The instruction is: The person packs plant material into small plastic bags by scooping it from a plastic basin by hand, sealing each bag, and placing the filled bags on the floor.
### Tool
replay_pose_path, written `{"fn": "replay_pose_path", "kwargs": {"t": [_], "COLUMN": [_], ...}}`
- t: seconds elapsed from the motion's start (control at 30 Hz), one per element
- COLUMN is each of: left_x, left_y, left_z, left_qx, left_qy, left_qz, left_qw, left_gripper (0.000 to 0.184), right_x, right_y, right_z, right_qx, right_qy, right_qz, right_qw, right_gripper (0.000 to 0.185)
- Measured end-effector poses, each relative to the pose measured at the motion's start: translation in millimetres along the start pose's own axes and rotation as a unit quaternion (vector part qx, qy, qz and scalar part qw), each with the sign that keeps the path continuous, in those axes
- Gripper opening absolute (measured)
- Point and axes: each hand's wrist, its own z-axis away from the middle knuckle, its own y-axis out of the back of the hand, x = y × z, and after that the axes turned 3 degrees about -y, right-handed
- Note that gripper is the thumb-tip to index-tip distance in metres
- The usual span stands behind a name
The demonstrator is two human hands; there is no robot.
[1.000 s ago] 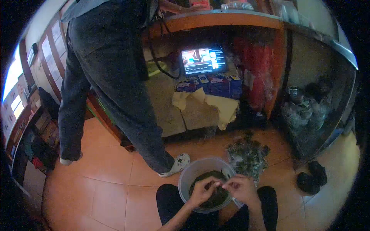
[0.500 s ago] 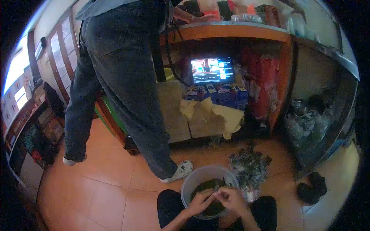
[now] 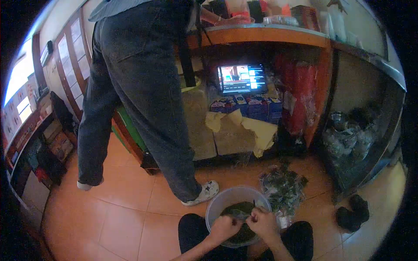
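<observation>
A translucent white tub [image 3: 213,204] sits between my knees, with dark green contents [image 3: 235,209] inside that I cannot make out as loose bits or liquid. Over it, my left hand [image 3: 225,228] is closed, its fingers pinching one side of a small clear plastic bag [image 3: 239,213]. My right hand [image 3: 264,222] is closed on the bag's other side, close to the left fingers. A thin dark stick-like thing [image 3: 254,202] shows behind the right fingers. Just beyond the tub's right side lies a heap of small clear plastic packets with green in them [image 3: 283,189].
Another person [image 3: 139,87] stands at the left, one shoe [image 3: 203,194] near the tub, a hand [image 3: 235,20] at the counter [image 3: 270,34]. Beneath it, a lit tablet [image 3: 241,79] rests on blue boxes [image 3: 248,105]. A black bundle [image 3: 352,213] lies on the tiles at right.
My hands have moved slightly apart, and the clear bag now shows stretched between them. The view has shifted a little; the standing person keeps nearly the same pose.
</observation>
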Motion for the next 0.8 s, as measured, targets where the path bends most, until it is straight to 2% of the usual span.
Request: {"fn": "replay_pose_path", "kwargs": {"t": [0.07, 0.1, 0.17, 0.2, 0.27, 0.33, 0.4, 0.47, 0.5, 0.53, 0.57, 0.6, 0.67, 0.7, 0.77, 0.8], "left_x": [22, 22, 22, 18, 7, 5, 6, 9, 11, 11, 12, 16, 26, 21, 7, 6], "left_y": [15, 17, 20, 16, 5, 8, 15, 24, 25, 25, 25, 24, 20, 12, -8, -8], "left_z": [5, 3, 3, 2, -2, -1, 3, 5, 4, 3, 3, 3, 5, 6, 6, 5], "left_qx": [0.085, 0.084, 0.09, 0.091, 0.096, 0.08, 0.063, 0.066, 0.066, 0.116, 0.163, 0.164, 0.168, 0.168, 0.164, 0.163], "left_qy": [0.053, 0.053, -0.064, -0.063, -0.208, -0.174, -0.138, 0.009, 0.009, -0.062, -0.132, -0.131, -0.189, -0.189, -0.153, -0.153], "left_qz": [-0.042, -0.042, -0.002, -0.002, 0.078, 0.115, 0.153, 0.158, 0.158, 0.035, -0.09, -0.09, -0.057, -0.056, 0.063, 0.065], "left_qw": [0.994, 0.994, 0.994, 0.994, 0.97, 0.975, 0.977, 0.985, 0.985, 0.991, 0.974, 0.974, 0.966, 0.966, 0.973, 0.972], "left_gripper": [0.045, 0.045, 0.062, 0.062, 0.069, 0.072, 0.076, 0.079, 0.079, 0.078, 0.077, 0.077, 0.074, 0.074, 0.065, 0.065], "right_x": [1, 5, 8, 6, 3, 2, 4, 2, -4, -9, -10, -9, -13, -16, -18, -17], "right_y": [-1, -5, -6, -5, 3, 15, 19, 21, 21, 19, 13, 3, -11, -15, -21, -23], "right_z": [-1, -2, -2, -2, -3, -6, -5, -3, -1, 0, 1, 4, 6, 7, 6, 5], "right_qx": [0.019, 0.008, -0.005, -0.01, -0.016, -0.023, -0.009, 0.006, 0.009, 0.014, 0.013, 0.005, -0.005, 0.016, 0.036, 0.052], "right_qy": [0.002, 0.008, 0.015, 0.031, 0.048, 0.063, 0.052, 0.041, 0.016, -0.009, -0.008, -0.006, -0.003, -0.01, -0.018, -0.019], "right_qz": [0.02, -0.015, -0.05, -0.06, -0.069, -0.125, -0.12, -0.115, -0.087, -0.059, -0.059, -0.051, -0.043, -0.038, -0.03, -0.037], "right_qw": [1.0, 1.0, 0.999, 0.998, 0.996, 0.99, 0.991, 0.992, 0.996, 0.998, 0.998, 0.999, 0.999, 0.999, 0.999, 0.998], "right_gripper": [0.015, 0.012, 0.011, 0.011, 0.011, 0.015, 0.013, 0.012, 0.012, 0.012, 0.012, 0.013, 0.014, 0.015, 0.015, 0.013]}}
